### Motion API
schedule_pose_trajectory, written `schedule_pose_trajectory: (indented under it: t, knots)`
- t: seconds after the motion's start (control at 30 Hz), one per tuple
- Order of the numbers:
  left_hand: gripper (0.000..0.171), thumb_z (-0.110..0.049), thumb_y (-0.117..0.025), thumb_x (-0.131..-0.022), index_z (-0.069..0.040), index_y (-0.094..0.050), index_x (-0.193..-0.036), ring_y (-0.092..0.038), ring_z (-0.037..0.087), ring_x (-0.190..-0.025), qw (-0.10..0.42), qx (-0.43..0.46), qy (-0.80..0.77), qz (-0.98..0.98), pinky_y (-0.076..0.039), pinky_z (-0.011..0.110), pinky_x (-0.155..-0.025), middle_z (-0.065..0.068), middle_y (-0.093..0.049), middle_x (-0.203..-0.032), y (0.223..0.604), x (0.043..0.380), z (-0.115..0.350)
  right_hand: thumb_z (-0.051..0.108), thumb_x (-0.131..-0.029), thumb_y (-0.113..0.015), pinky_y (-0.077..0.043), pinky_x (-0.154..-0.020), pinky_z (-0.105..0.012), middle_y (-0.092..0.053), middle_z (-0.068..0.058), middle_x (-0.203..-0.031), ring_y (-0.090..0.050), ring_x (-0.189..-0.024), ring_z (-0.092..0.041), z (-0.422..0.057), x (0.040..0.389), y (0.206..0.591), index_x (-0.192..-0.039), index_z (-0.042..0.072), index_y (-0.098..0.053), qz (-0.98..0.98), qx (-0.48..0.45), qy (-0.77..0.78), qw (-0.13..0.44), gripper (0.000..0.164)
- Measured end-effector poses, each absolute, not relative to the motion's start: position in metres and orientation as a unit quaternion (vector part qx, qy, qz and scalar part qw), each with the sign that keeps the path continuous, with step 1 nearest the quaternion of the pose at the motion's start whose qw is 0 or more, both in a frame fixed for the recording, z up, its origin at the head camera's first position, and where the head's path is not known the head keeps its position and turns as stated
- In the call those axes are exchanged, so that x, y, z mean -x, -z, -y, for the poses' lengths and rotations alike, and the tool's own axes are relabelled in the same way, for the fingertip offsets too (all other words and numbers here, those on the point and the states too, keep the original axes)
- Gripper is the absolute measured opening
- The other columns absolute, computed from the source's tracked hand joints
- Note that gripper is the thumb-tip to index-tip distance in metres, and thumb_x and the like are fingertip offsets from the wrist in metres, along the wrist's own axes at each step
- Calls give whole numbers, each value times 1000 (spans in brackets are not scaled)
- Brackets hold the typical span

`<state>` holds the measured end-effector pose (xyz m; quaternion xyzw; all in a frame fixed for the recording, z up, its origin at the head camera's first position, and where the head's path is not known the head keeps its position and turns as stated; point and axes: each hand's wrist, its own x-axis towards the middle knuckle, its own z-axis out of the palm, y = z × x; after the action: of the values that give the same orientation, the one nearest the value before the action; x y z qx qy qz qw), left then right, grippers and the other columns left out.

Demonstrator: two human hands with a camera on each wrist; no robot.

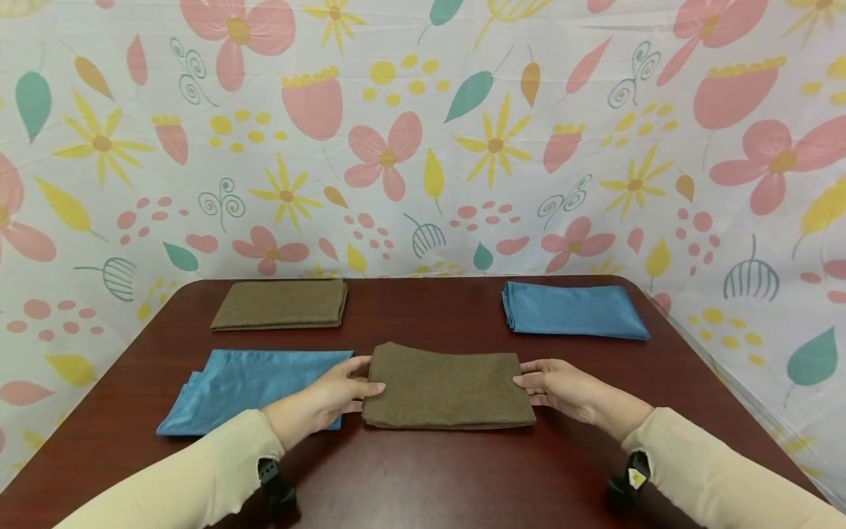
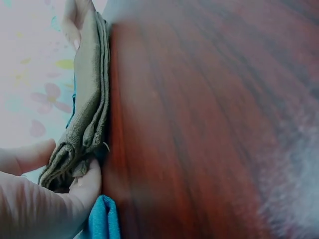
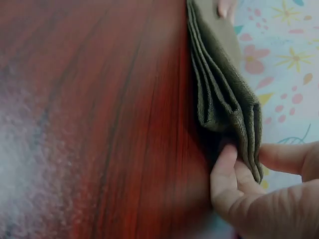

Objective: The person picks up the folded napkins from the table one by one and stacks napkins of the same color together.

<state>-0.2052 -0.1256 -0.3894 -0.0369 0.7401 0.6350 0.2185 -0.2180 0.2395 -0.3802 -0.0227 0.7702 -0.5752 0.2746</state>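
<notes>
Just left of the middle brown cloth [image 1: 456, 393], a rumpled blue cloth [image 1: 244, 386] is lying on the desk [image 1: 410, 477], and beyond it, farther back, a far brown cloth [image 1: 280, 305] is resting folded, both probably set aside for handling room. The left hand [image 1: 324, 393] is gripping the middle brown cloth's left end, thumb above and fingers beneath, seemingly to stop its layers from spreading. That cloth is stretching between both hands; whether it is touching the desk is hard to tell. The right hand [image 1: 562, 389] is pinching its right end likewise, presumably balancing it. Behind and right of it, a neat blue cloth [image 1: 575, 310] is lying folded, well apart.
</notes>
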Motion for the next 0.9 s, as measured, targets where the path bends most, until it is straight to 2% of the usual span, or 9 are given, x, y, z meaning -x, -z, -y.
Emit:
schedule_pose_trajectory:
  t: [0.07, 0.13, 0.27, 0.37, 0.47, 0.57, 0.67, 0.77, 0.9]
  knots:
    - [69, -7, -65, -93, -8, -29, -151, -54, 36, -122, 215, 42, -643, -734, -50, 48, -97, 26, -48, -137, 391, 205, 127, 19, -98, -57, -41, -107, -51, -23, -36, -151, -32, -138, -45, -240, 218, 379, -147, -16, -14, -769, 18, 576, 277, 75]
    - [67, -5, -63, -93, -6, -29, -151, -54, 37, -121, 209, 45, -648, -731, -50, 49, -97, 27, -48, -136, 391, 205, 128, 18, -97, -57, -44, -105, -50, -23, -35, -151, -36, -136, -44, -239, 219, 378, -147, -17, -15, -765, 13, 580, 280, 74]
    - [63, -2, -61, -94, 3, -29, -149, -55, 37, -119, 204, 44, -655, -727, -50, 48, -97, 28, -47, -135, 391, 205, 126, 16, -96, -57, -52, -95, -45, -25, -35, -151, -58, -113, -27, -240, 218, 379, -146, -18, -16, -758, 3, 587, 285, 73]
    - [60, -1, -57, -96, 9, -27, -147, -52, 39, -123, 215, 41, -663, -716, -50, 47, -97, 30, -44, -139, 390, 204, 125, 15, -96, -57, -55, -91, -41, -25, -35, -150, -62, -98, -14, -240, 217, 383, -146, -19, -13, -744, 0, 601, 293, 75]
    - [60, -1, -56, -97, 13, -25, -146, -45, 42, -130, 227, 40, -667, -709, -48, 48, -100, 32, -37, -145, 389, 203, 126, 16, -96, -57, -55, -90, -39, -25, -34, -149, -62, -92, -13, -239, 216, 386, -147, -17, -9, -729, 0, 616, 298, 77]
    - [60, -6, -57, -97, 10, -27, -146, -47, 41, -127, 229, 40, -674, -701, -48, 49, -100, 30, -40, -144, 389, 202, 126, 16, -97, -56, -54, -89, -38, -24, -32, -150, -61, -91, -12, -240, 217, 387, -149, -15, -5, -724, 1, 623, 296, 79]
    - [55, -11, -58, -98, 5, -34, -145, -59, 29, -109, 223, 41, -683, -694, -53, 45, -93, 21, -56, -128, 388, 202, 127, 15, -98, -55, -53, -89, -36, -17, -33, -153, -62, -95, -11, -240, 218, 385, -150, -13, 2, -714, 5, 632, 300, 82]
    - [52, -13, -55, -99, 1, -35, -145, -64, 18, -90, 223, 32, -688, -690, -55, 40, -85, 11, -64, -112, 388, 201, 129, 15, -99, -52, -53, -91, -36, -8, -33, -156, -62, -104, -12, -241, 220, 383, -150, -10, 9, -698, 16, 645, 312, 84]
    - [52, -16, -53, -101, -2, -31, -146, -67, 16, -88, 223, 16, -686, -693, -55, 38, -84, 8, -65, -109, 387, 201, 132, 15, -99, -51, -53, -92, -35, -6, -32, -156, -61, -106, -13, -243, 221, 379, -150, -9, 12, -684, 32, 657, 316, 84]
